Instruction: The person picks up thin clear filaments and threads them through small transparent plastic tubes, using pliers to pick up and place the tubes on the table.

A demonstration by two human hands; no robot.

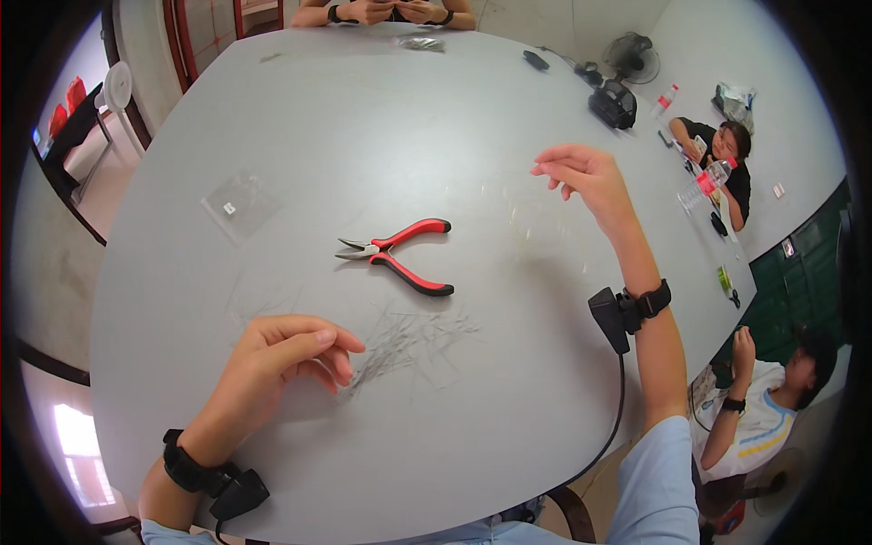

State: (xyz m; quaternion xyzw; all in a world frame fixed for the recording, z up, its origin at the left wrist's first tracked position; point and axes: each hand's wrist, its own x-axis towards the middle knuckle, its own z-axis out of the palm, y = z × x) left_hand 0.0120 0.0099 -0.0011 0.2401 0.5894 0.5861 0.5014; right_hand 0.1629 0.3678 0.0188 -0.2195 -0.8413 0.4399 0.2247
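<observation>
My left hand (292,352) is low over the table, its fingers curled and thumb pressed toward them, at the left edge of a loose heap of thin silvery pins (400,347). Anything between those fingertips is too small to name. Farther off to the right, my right hand (581,177) is raised with thumb and fingertips pinched together; what they hold cannot be made out. Faint, clear thread-like loops (536,227) show just below it. Between my hands lie long-nosed pliers (377,248) with red and black handles, their jaws apart and pointing left.
A small clear plastic bag (241,207) with a white label lies left of the pliers. At the far edge are another packet (421,44) and a person's hands (391,11). A black bag (613,104), a bottle (707,183) and two people are on the right. A cable (621,409) hangs from my right wrist.
</observation>
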